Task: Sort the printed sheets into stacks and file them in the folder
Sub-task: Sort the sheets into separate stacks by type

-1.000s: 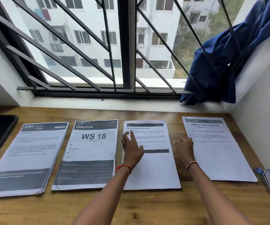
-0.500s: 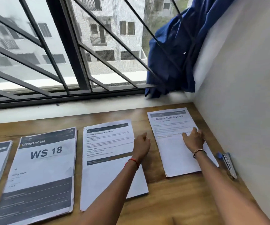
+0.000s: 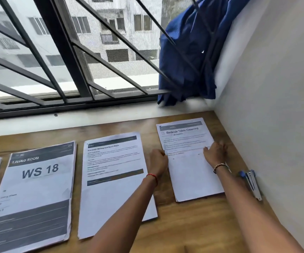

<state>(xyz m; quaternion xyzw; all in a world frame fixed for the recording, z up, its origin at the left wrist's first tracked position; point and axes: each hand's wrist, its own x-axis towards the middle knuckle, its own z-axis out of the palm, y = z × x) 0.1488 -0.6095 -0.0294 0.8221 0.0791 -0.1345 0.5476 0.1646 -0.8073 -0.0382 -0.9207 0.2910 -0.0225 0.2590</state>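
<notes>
Both hands flank the white "Bedside Table Cleaning" paper stack, long axis running away: left hand curled at its left edge, right hand gripping its right edge.

My desk is matt grained wood; the sheets are matt white paper; the grille, upper left, looks like dark painted metal.

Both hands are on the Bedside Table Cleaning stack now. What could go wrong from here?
1. The left hand and right hand meet the Bedside Table Cleaning stack only at its side edges, so lifting it may let sheets fan or slip.
2. The stapler lies close by the right forearm; a pull back could knock it.
3. The left forearm crosses the neighbouring stack and may drag its top sheet.
</notes>
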